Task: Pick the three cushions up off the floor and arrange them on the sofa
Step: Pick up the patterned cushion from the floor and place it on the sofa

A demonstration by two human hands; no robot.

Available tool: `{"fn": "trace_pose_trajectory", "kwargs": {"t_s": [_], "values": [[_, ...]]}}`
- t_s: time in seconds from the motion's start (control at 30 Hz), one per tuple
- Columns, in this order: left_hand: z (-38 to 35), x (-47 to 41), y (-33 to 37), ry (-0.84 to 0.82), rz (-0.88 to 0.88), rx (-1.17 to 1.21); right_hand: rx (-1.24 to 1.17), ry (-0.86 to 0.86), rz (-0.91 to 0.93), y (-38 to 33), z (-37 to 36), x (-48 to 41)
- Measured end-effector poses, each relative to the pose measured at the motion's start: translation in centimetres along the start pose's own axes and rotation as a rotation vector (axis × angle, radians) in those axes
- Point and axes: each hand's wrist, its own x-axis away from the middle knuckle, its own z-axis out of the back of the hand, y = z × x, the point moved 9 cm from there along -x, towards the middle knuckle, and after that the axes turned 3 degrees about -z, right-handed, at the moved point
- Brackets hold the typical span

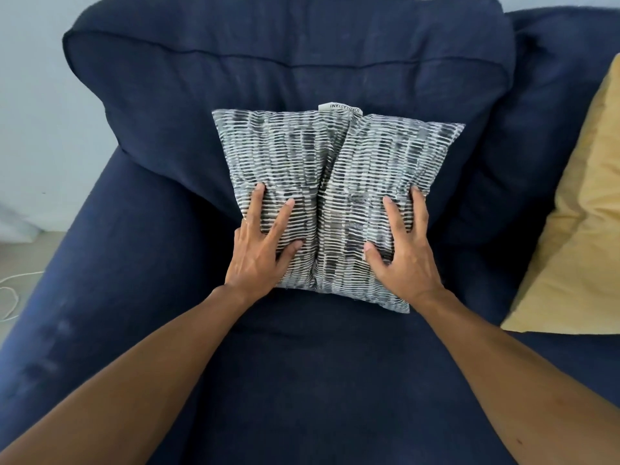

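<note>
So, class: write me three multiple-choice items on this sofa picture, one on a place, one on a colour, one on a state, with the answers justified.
1. Where does the patterned cushion stand?
A. On the floor
B. Against the sofa's back cushion
C. On the armrest

2. What colour is the cushion at the right edge?
A. Red
B. Green
C. Yellow

3. What are the hands doing?
A. Both lie flat on the patterned cushion
B. Only one touches it
C. Both hang clear of it

Answers: B, it leans on the navy back cushion; C, its cover is plain yellow; A, the left hand and right hand press on it with fingers spread.
</note>
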Motion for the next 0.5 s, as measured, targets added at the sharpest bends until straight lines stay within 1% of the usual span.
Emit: {"fn": "trace_pose_trajectory", "kwargs": {"t_s": [0.1,0.3,0.4,0.5], "values": [[-0.5,0.3,-0.9,-0.028,0.039,-0.005,-0.003,-0.031,-0.031,0.6,-0.6,-0.1],[-1.4,1.2,-3.3,-0.136,0.153,-0.08,0.047,-0.205,-0.096,2.1,-1.5,-0.6],[-0.9,1.4,-4.0,-0.163,0.208,-0.085,0.07,-0.242,-0.111,2.3,-1.4,-0.4],[0.0,1.4,-3.7,-0.178,0.228,-0.1,0.115,-0.251,-0.133,2.2,-0.9,-0.2]]}}
